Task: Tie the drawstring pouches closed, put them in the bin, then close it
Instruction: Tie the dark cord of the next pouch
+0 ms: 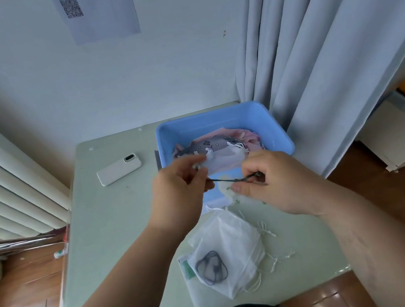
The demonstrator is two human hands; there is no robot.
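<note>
— Why do the white mesh pouches (226, 252) lie nearest on the desk (106, 220)?
— Not yet tied, I think. Above them left hand (179, 196) and right hand (274, 184) each pinch one dark drawstring (234, 180), pulled taut (a knot, probably). Behind, the blue bin (220, 121) holds finished pouches (208, 149).

A light-blue rectangular plastic bin (216, 114) sits open at the tabletop's far right corner, holding a grey unicorn-print fabric pouch (208, 149) on top of pink ones (249, 134). Just in front of it, a pale sheer pouch (228, 190) has its dark drawstring (234, 179) pulled taut. A stack of white mesh drawstring pouches (233, 240) lies near the tabletop's near edge.
</note>
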